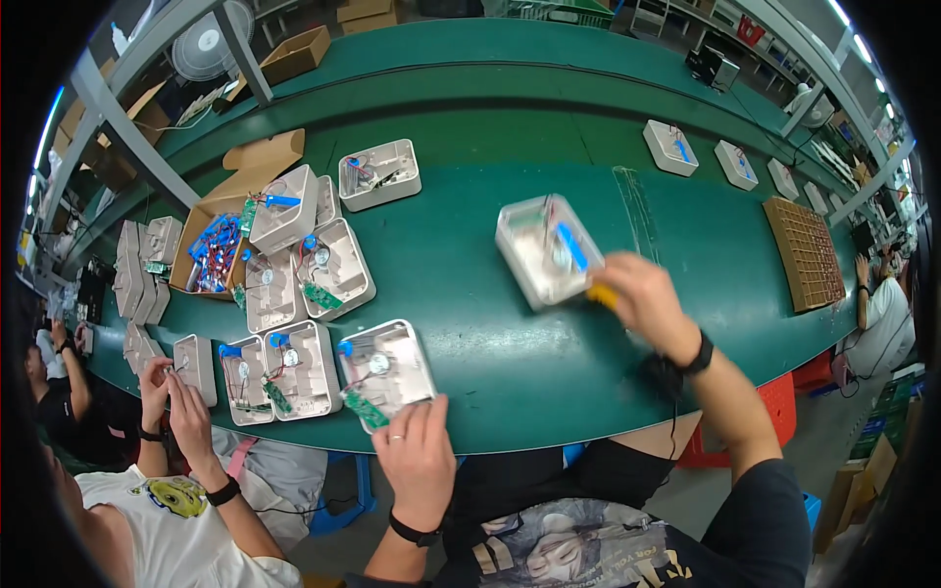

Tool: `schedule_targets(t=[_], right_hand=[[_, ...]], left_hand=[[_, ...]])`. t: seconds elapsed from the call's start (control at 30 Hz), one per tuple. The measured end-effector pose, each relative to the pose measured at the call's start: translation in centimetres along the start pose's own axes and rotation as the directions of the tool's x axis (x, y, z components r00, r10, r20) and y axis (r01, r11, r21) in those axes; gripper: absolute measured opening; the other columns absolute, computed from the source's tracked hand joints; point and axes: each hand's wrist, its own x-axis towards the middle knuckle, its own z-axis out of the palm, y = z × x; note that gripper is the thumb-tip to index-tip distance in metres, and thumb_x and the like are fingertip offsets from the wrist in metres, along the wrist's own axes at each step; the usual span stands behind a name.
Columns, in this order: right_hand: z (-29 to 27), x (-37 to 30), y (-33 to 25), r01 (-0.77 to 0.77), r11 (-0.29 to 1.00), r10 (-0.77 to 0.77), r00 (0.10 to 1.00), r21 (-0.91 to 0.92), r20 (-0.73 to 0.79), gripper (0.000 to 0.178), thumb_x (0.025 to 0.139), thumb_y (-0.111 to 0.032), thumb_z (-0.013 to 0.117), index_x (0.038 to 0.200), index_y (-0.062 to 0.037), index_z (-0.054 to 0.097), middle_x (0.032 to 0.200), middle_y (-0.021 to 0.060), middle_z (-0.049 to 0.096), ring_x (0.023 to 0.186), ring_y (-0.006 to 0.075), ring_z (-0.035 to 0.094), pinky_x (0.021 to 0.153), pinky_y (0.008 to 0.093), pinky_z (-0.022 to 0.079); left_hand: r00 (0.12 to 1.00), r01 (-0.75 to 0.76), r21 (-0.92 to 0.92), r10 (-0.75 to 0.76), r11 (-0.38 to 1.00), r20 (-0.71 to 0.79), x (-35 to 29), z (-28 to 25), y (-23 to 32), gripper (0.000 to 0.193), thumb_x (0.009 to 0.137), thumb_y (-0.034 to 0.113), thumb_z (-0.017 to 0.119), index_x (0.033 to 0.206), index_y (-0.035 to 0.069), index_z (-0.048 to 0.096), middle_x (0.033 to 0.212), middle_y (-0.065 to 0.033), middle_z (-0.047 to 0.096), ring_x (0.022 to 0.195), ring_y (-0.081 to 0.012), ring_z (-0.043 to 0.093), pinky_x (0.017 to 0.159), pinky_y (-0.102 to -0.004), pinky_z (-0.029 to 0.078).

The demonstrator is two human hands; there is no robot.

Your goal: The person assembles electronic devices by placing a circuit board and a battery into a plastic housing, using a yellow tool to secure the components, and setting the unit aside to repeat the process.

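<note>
My left hand (417, 459) grips the near edge of a white plastic housing (404, 358), fingers bent over its rim. Inside it are a green circuit board (366, 410), a round white part and a blue piece with wires. My right hand (642, 299) is closed around a small yellow tool (602, 295), whose kind I cannot make out. The hand is at the near right corner of another white housing (524, 265), which is slightly blurred. A blue cylindrical cell (571, 247) and thin wires show in that housing.
Several white housings (284, 367) stand to my left, by a cardboard box (186, 257) of blue cells. More housings (670, 147) line the far right, near a brown gridded tray (804, 255). A black corded object (659, 374) lies near the front edge. Co-workers (186, 416) sit at both sides.
</note>
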Motion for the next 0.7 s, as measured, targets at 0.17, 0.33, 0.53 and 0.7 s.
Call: schedule_targets(t=[0.17,0.33,0.53,0.7], right_hand=[[1.3,8.9,9.8,-0.177,0.97,0.155,0.978,-0.164,-0.137,0.025,0.089,-0.008,0.076,0.113,-0.0079,0.078,0.107,0.0185,0.076,0.098,0.0407,0.073,0.084,0.0501,0.059],[3.1,12.7,15.1,-0.38,0.88,0.358,0.925,-0.286,-0.129,0.027,0.093,-0.013,0.075,0.12,-0.0089,0.079,0.113,0.0185,0.077,0.101,0.041,0.072,0.087,0.049,0.059],[4.3,12.1,10.5,-0.297,0.909,0.23,0.943,-0.293,-0.241,0.035,0.093,-0.015,0.078,0.128,-0.0102,0.076,0.129,0.017,0.073,0.119,0.0399,0.067,0.098,0.0491,0.056],[3.4,4.7,-4.7,-0.037,0.935,-0.042,0.976,0.352,0.215,0.032,0.092,-0.017,0.083,0.122,-0.0086,0.076,0.127,0.012,0.069,0.121,0.0306,0.063,0.103,0.0416,0.053]], left_hand=[[0.988,-0.142,-0.091,0.147,0.986,0.043,-0.9,-2.1,1.6,0.028,0.088,0.008,0.074,0.116,0.009,0.073,0.118,-0.0058,0.072,0.118,-0.0249,0.066,0.097,-0.0456,0.048],[0.958,-0.265,-0.368,0.288,0.891,0.008,-1.3,-3.1,-0.4,0.028,0.087,0.002,0.076,0.114,0.007,0.072,0.117,-0.008,0.072,0.116,-0.0268,0.068,0.099,-0.0458,0.05],[0.961,-0.188,-0.429,0.076,0.883,-0.265,-1.2,-2.8,-3.7,0.026,0.085,-0.001,0.077,0.111,0.004,0.073,0.112,-0.0095,0.073,0.11,-0.0306,0.07,0.095,-0.0473,0.056],[0.982,0.072,-0.313,-0.123,0.947,-0.145,3.9,-2.1,-4.3,0.023,0.087,0.005,0.081,0.108,0.002,0.074,0.114,-0.0125,0.071,0.106,-0.0341,0.069,0.09,-0.0446,0.059]])
